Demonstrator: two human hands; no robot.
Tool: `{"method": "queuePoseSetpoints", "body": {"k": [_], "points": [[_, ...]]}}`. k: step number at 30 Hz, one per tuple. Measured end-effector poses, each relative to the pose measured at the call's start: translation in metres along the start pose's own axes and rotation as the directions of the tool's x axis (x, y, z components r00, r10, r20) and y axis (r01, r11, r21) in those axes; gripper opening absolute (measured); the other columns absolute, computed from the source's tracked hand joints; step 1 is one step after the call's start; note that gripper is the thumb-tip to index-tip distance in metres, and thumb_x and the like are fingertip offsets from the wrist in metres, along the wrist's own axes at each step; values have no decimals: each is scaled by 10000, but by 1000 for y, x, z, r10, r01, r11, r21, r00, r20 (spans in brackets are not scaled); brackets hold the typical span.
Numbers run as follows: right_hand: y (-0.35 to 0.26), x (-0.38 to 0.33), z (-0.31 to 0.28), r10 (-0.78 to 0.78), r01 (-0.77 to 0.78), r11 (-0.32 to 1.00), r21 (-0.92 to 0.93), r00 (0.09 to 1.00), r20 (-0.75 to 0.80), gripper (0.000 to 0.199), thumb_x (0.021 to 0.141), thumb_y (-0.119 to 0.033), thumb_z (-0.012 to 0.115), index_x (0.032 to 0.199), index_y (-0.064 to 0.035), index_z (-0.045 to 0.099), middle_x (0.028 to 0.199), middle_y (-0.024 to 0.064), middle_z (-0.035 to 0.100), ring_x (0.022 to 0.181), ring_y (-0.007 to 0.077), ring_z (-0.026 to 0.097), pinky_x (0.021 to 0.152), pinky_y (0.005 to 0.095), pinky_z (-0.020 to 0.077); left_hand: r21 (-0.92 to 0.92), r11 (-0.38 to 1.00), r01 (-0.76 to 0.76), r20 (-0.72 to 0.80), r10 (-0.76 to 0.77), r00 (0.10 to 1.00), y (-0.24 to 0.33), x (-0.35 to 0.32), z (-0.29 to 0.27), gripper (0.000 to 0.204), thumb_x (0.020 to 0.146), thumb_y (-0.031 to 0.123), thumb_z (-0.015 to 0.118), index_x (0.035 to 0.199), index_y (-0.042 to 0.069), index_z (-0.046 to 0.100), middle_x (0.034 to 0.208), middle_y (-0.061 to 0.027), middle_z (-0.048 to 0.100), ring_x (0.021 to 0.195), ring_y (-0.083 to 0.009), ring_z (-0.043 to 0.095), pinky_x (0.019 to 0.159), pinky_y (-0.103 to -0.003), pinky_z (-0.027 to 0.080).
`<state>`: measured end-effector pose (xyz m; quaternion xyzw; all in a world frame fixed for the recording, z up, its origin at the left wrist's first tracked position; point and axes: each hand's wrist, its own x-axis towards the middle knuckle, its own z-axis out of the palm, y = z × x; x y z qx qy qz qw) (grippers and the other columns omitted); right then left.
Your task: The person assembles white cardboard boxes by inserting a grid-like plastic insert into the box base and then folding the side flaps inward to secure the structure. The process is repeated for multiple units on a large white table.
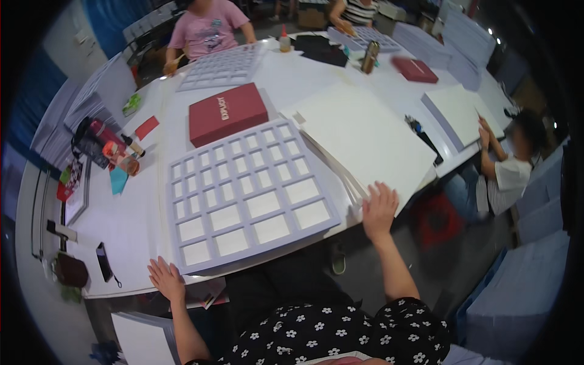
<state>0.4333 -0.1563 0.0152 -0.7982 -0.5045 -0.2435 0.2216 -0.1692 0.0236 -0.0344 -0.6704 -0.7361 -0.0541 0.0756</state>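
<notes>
My left hand lies flat with fingers spread at the table's front edge, beside the near left corner of a lavender compartment tray. Nothing is in it. The tray has rows of small rectangular cells at the far side and larger ones nearer me, each with a white bottom. My right hand rests with fingers spread on the near edge of a stack of large white sheets, to the right of the tray. It holds nothing. A dark red box sits just behind the tray, touching or very near its far edge.
Bottles, a teal paper and a black strap-like item lie at left. Another tray, a glue bottle, a metal flask and a second red box stand farther off. Co-workers sit around the table.
</notes>
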Motion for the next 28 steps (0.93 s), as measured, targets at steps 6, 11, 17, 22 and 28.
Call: {"method": "queuePoseSetpoints", "body": {"k": [6,11,17,22,28], "points": [[57,-17,-42,14,-1,997,-71,982,189,524,822,-235,719,1281,-28,576,1331,142,570,1336,356,470,1143,592,289,90,996,-22,24,20,1000,-18,0,15,527,1049,350,402,1537,156,358,1635,-132,243,1512,-370,179,1200,-562,158],[64,-22,-34,-95,99,983,-152,995,32,300,819,-111,657,1105,-24,631,1118,134,676,1239,306,578,1118,572,348,106,994,-3,111,-9,994,-5,0,4,654,945,203,552,1553,162,314,1639,-141,222,1509,-393,176,1202,-571,166],[60,-3,-42,-51,50,998,-33,999,-14,51,812,-89,642,829,-54,608,863,90,686,1064,236,666,1033,520,432,89,996,13,92,-21,996,-9,2,10,612,975,227,520,1551,160,324,1636,-138,234,1505,-399,181,1198,-581,162],[49,-19,-58,13,-19,995,102,998,59,269,764,-150,769,982,-45,652,1116,125,685,1212,288,589,1028,500,415,60,998,3,10,-4,1000,-26,-2,24,523,1058,372,391,1529,147,373,1621,-136,277,1507,-385,181,1196,-571,156],[94,-40,-24,713,-700,-202,685,374,593,399,1011,-204,591,1357,-33,493,1457,196,488,1353,240,472,1098,412,387,-10,996,91,31,-91,995,-16,-16,16,541,1049,393,408,1531,149,371,1622,-151,270,1508,-383,180,1196,-572,155]]}}
